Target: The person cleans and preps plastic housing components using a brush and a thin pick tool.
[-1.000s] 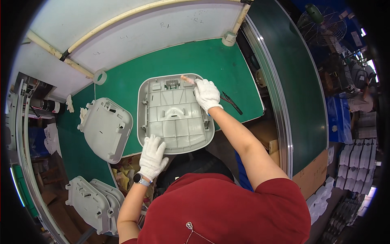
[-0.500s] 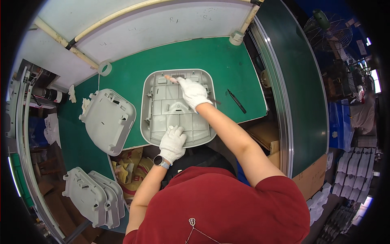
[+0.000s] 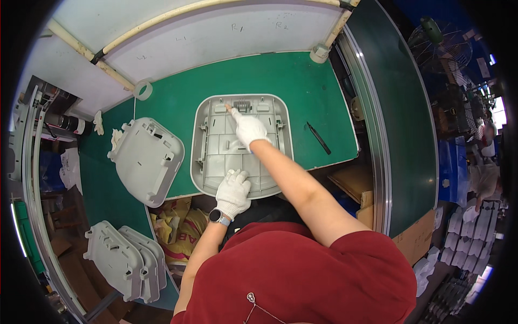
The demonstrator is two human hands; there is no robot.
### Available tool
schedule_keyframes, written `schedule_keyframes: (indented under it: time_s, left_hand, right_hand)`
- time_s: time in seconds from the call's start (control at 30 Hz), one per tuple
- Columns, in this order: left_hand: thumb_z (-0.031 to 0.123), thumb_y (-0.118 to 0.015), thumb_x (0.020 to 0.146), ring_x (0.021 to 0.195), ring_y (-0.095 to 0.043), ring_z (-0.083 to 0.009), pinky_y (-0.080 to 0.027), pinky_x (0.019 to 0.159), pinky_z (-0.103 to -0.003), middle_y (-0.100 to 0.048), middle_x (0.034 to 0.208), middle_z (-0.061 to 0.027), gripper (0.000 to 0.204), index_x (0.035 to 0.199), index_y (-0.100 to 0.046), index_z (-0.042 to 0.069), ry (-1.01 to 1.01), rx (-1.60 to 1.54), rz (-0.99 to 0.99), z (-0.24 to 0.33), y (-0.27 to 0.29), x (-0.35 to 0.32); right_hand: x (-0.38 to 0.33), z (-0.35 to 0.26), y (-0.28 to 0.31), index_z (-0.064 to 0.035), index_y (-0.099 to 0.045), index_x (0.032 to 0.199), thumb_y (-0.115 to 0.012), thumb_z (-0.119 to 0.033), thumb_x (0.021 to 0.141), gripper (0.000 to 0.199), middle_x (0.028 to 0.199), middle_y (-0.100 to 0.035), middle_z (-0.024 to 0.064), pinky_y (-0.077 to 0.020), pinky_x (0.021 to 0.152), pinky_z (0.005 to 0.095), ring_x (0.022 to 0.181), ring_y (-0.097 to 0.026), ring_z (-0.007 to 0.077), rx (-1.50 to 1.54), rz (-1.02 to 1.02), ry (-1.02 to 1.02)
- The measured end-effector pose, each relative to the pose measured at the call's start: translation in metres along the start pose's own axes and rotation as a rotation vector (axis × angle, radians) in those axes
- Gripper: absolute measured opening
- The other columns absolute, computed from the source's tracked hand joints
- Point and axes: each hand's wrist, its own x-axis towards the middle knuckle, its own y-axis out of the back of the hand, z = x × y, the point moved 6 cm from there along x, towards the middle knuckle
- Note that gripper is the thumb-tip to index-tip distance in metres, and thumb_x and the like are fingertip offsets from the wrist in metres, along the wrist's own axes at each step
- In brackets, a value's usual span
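A grey plastic cover [image 3: 216,162] with raised ribs and clips lies on the green worktable, its inner side up. My left hand [image 3: 233,190], in a white knit glove, holds its near rim, fingers bent over the inside. Above the far half is my gloved right hand [image 3: 250,131], its bare index fingertip against the cover, left of a small metal spring [image 3: 242,105]. The other fingers curl under the hand; whatever they may hold is hidden. A black pen-shaped tool [image 3: 318,138] rests on the table right of the cover.
A second grey cover [image 3: 148,162] leans at the table's left, and several more [image 3: 118,262] are stacked below it. A tape roll [image 3: 143,90] stands by the back panel. Metal rails [image 3: 372,129] border the right side, with cardboard [image 3: 350,181] beneath the table edge.
My right hand has shifted toward the left of the spring, and the dark rod that stuck out beside it is no longer visible. My left hand stays on the near rim.
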Motion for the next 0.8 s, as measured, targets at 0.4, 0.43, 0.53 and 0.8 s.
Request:
schedule_keyframes:
  time_s: [0.4,0.43,0.53,0.8]
  left_hand:
    - [0.016,-0.072,0.063,0.128,-0.056,-0.038,-0.042,0.112,-0.047,-0.063,0.127,-0.015,0.03,0.091,-0.069,0.005,0.008,-0.015,-0.012,0.002,0.004,0.005]
    - [0.017,-0.072,0.064,0.128,-0.055,-0.0379,-0.042,0.112,-0.046,-0.063,0.127,-0.0151,0.03,0.09,-0.069,0.005,0.004,-0.009,-0.007,0.002,0.002,0.004]
    - [0.018,-0.073,0.064,0.128,-0.055,-0.0379,-0.042,0.111,-0.046,-0.063,0.127,-0.0157,0.03,0.09,-0.07,0.004,-0.015,0.001,0.007,0.0,0.001,0.007]
    - [0.02,-0.072,0.065,0.125,-0.057,-0.0363,-0.039,0.113,-0.047,-0.062,0.123,-0.0178,0.028,0.089,-0.07,0.005,-0.028,0.03,-0.021,0.001,0.0,0.006]
  right_hand:
    - [-0.001,-0.012,-0.012,-0.0278,-0.036,0.159,-0.042,-0.008,0.096,0.066,0.101,-0.075,0.0177,-0.0556,0.076,0.054,0.09,-0.073,0.0386,-0.044,-0.013,0.024]
    - [-0.002,-0.015,-0.009,-0.0278,-0.036,0.159,-0.042,-0.008,0.096,0.066,0.101,-0.075,0.0177,-0.0556,0.076,0.054,0.09,-0.073,0.0386,-0.045,-0.009,0.028]
    - [-0.004,-0.015,-0.004,-0.0279,-0.037,0.159,-0.042,-0.009,0.096,0.066,0.102,-0.075,0.0186,-0.0557,0.078,0.0538,0.091,-0.073,0.0386,-0.04,-0.033,-0.003]
    - [-0.022,0.018,0.03,-0.0304,-0.039,0.157,-0.043,-0.016,0.099,0.06,0.1,-0.07,0.0263,-0.0533,0.084,0.0516,0.092,-0.069,0.0447,0.127,0.041,0.017]
